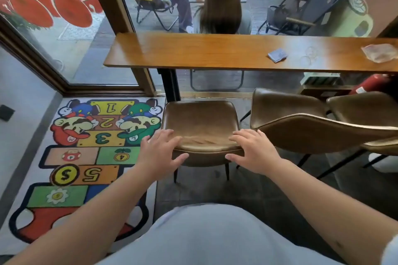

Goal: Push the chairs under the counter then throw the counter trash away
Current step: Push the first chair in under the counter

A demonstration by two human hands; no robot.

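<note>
A brown leather chair [199,118] stands in front of the wooden counter [193,51], its seat partly out from under the counter's edge. My left hand [160,153] rests over the left end of the chair's backrest top, fingers spread. At the right end of that backrest sits my right hand [254,153], also spread. Two more brown chairs [301,127] [366,109] stand to the right, the nearer one turned at an angle. On the counter lie a small folded grey wrapper [277,55] and a crumpled clear plastic wrapper [380,52].
A colourful hopscotch rug [81,157] covers the floor at the left. A red fire extinguisher [372,84] lies under the counter at the right. Glass window and door behind the counter; people sit outside on folding chairs.
</note>
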